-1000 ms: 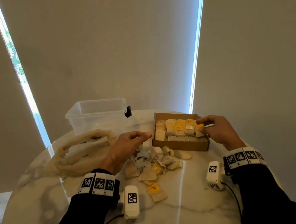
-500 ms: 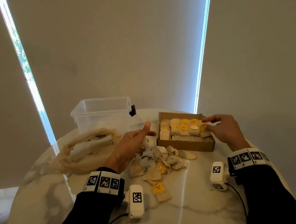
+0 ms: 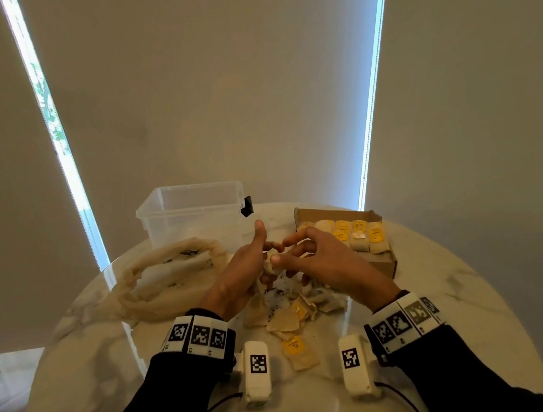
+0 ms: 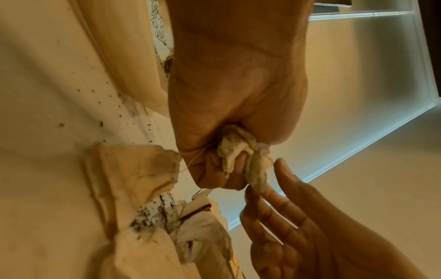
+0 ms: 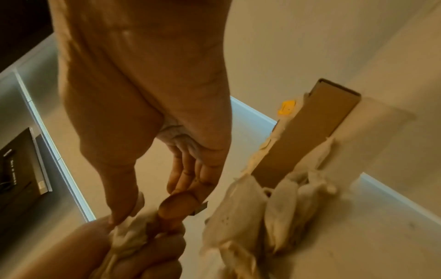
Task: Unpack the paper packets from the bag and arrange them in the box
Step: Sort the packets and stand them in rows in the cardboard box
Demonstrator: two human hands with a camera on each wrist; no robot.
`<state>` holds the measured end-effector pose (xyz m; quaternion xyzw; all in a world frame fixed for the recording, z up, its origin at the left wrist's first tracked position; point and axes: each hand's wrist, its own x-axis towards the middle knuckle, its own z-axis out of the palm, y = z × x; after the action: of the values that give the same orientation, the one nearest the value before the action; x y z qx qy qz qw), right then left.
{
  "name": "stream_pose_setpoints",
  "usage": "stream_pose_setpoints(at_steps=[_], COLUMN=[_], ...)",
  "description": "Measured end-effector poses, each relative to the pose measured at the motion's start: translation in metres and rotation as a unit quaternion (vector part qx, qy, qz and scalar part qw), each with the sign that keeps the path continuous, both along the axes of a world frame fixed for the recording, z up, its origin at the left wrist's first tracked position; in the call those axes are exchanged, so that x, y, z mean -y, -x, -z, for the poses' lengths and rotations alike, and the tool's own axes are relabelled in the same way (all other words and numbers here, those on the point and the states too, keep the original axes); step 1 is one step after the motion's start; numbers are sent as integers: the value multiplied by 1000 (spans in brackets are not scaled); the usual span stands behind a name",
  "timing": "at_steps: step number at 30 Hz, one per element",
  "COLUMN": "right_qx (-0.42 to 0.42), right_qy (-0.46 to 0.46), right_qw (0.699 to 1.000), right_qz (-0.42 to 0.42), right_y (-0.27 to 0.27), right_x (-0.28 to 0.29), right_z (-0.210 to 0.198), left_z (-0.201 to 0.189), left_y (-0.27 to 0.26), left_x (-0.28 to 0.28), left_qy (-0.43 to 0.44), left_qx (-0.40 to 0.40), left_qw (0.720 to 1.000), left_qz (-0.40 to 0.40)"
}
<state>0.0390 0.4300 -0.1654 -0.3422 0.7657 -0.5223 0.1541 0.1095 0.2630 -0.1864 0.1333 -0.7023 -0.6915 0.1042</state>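
The left hand (image 4: 233,105) grips a crumpled paper packet (image 4: 238,151), fingers (image 4: 222,175) curled round it. The right hand (image 3: 325,261) meets it, its thumb and fingers (image 5: 176,205) pinching the packet's free end. Loose packets (image 3: 288,317) lie on the surface (image 3: 113,382) directly below the fingers. The box (image 3: 383,265), holding rows of packets, stands just right of the fingers; the bag (image 3: 156,283) lies to their left.

— Where is the box (image 3: 382,262) placed?
— It is set on the table (image 3: 448,303), at the back right. Packets (image 3: 358,234) are lined up in it.
— And the loose packets (image 3: 291,317)?
— They are piled just in front of the box, under both hands.
— And the bag (image 3: 165,278)?
— It is laid on the left, with a tub (image 3: 191,213) behind it.
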Motion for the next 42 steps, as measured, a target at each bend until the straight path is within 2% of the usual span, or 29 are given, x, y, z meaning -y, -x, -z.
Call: stream_pose_setpoints(at_steps=[3,6,10,13,17,22,29,34,42], right_qx=[12,35,70,94,115,199,191,172,196], right_qy=[19,76,176,212,213,229,220,205,231], right_qw=[1000,996,981,971,970,952,953,959,943], right_qz=[-6,8,37,51,38,38,83,94,135], right_y=[0,2,8,11,14,18,26,24,27], right_x=[3,2,-2,-4,-5,0,-1,-2,0], right_z=[5,5,6,8,10,11,17,17,19], left_z=[2,4,3,1,3,4,2,5,5], left_y=[3,3,2,1,-1,-3,-3,-1,1], left_x=[0,1,5,3,4,6,8,8,10], left_qy=[-1,-5,14,28,39,24,14,65,20], left_qx=[9,3,-30,-56,-72,-86,-61,-43,-58], left_qw=[1000,1000,999,998,997,996,998,997,998], left_qz=[-5,-18,-32,-27,-14,-15,19,-3,-3])
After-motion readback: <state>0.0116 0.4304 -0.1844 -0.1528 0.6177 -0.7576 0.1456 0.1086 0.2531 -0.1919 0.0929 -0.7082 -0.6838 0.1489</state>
